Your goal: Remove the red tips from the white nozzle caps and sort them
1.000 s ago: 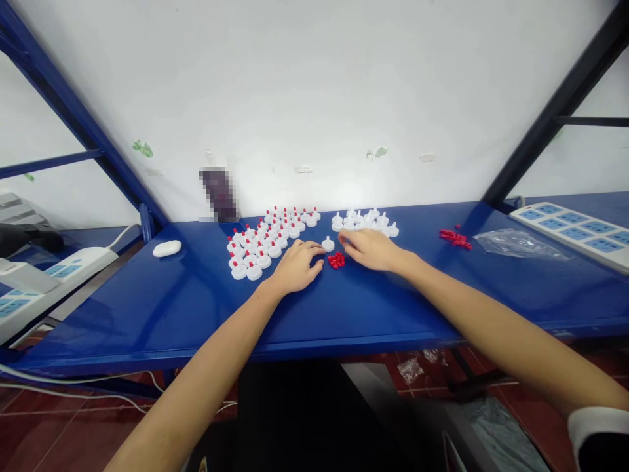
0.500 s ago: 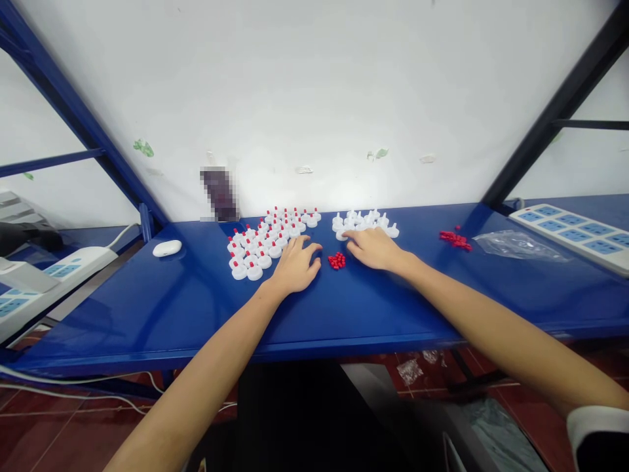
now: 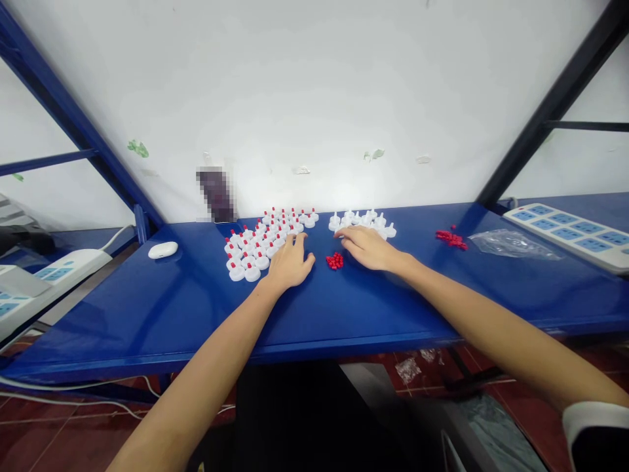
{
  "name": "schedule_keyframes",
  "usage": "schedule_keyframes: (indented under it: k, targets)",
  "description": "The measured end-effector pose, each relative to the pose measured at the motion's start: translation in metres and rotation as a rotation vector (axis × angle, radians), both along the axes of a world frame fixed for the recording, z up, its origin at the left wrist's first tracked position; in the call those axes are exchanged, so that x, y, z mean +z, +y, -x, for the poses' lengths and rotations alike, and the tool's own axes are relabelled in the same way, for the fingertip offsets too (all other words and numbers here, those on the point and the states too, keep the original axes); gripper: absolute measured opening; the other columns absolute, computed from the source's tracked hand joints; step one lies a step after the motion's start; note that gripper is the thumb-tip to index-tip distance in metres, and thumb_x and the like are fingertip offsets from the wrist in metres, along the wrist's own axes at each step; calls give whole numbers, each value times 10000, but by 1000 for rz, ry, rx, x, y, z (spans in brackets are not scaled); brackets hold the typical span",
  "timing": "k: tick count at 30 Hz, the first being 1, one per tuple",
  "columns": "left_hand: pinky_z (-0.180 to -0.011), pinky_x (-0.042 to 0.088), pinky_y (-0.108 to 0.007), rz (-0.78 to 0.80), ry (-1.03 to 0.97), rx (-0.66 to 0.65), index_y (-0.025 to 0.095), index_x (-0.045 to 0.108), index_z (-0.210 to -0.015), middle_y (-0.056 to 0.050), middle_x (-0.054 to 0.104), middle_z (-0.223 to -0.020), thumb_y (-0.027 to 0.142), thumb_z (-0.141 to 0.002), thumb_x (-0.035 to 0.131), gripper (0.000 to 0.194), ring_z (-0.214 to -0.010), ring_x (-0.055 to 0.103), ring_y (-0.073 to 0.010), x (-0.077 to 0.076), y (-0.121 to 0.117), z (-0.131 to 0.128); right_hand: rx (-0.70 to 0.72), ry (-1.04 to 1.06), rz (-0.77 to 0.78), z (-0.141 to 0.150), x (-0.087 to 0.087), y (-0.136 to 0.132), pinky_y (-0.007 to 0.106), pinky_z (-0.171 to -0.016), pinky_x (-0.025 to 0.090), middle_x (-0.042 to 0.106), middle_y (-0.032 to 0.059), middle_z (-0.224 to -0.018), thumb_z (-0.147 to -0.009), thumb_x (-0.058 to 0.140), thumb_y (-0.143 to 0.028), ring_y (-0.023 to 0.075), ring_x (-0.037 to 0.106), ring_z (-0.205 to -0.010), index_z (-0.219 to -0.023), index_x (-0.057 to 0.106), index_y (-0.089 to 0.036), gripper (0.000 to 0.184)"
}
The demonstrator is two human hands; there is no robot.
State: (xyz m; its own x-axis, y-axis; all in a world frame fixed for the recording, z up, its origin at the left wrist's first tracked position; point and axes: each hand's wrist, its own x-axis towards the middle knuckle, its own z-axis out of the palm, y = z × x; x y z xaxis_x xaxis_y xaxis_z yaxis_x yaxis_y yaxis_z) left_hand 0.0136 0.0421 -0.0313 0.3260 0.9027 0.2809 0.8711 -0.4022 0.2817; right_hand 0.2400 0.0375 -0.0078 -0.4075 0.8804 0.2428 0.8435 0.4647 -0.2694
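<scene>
My left hand (image 3: 289, 262) lies flat on the blue table (image 3: 344, 308), fingers stretched out, its tips touching the right edge of a cluster of white caps with red tips (image 3: 260, 242). My right hand (image 3: 368, 248) rests low with its fingers extended to the left, and the fingertips touch the near edge of a group of plain white caps (image 3: 366, 219). A small heap of red plugs (image 3: 335, 261) lies between the two hands. Neither hand visibly grips anything.
A second heap of red plugs (image 3: 451, 238) and a clear plastic bag (image 3: 511, 242) lie to the right. Power strips sit at the far right (image 3: 570, 236) and far left (image 3: 49, 275). A white oval object (image 3: 163, 250) lies left of the caps. Blue frame posts flank the table.
A single white cap that stood between the hands is gone from that spot. My left hand slid left and forward to the red-tipped caps. My right hand shifted slightly toward the plain caps.
</scene>
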Motion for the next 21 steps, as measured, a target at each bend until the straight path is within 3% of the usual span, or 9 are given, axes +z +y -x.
schedule_keyframes:
  k: [4, 8, 13, 17, 21]
  targets:
    - [-865, 519, -450, -17, -55, -15, 198, 449, -1279, -151, 517, -1258, 361, -918, 467, 396, -973, 648, -292, 2, -2, 1, 102, 104, -7, 2, 6, -5, 366, -929, 401, 649, 126, -1114, -981, 333, -304, 244, 565, -1045, -1118, 581, -162, 317]
    - [-841, 524, -446, -40, -89, 2, 212, 461, -1257, -141, 495, -1264, 356, -915, 477, 371, -859, 655, -252, 1, -1, 2, 67, 152, -35, 7, 13, -13, 308, -777, 395, 655, 66, -936, -977, 355, -351, 208, 564, -841, -995, 568, -195, 264]
    - [-979, 473, -471, -17, -75, 18, 211, 497, -1296, -143, 498, -1367, 333, -922, 472, 395, -1094, 615, -299, -1, 9, 3, 15, 123, -55, 10, 7, -12, 294, -747, 368, 660, 59, -893, -980, 365, -346, 198, 565, -813, -916, 586, -194, 275]
    - [-995, 456, -453, -23, -56, -85, 207, 513, -1269, -115, 535, -1363, 308, -923, 466, 363, -1173, 576, -292, 0, 8, 5, 46, 131, -53, 9, 0, -5, 296, -765, 377, 659, 74, -902, -979, 377, -323, 197, 570, -829, -874, 598, -177, 285]
    - [-858, 480, -378, -56, -100, -234, 222, 530, -1071, -67, 600, -1163, 291, -894, 501, 192, -988, 608, -227, 2, -1, 5, 75, 187, -2, 7, -2, -1, 300, -774, 382, 652, 65, -856, -974, 380, -300, 194, 573, -816, -829, 598, -175, 290]
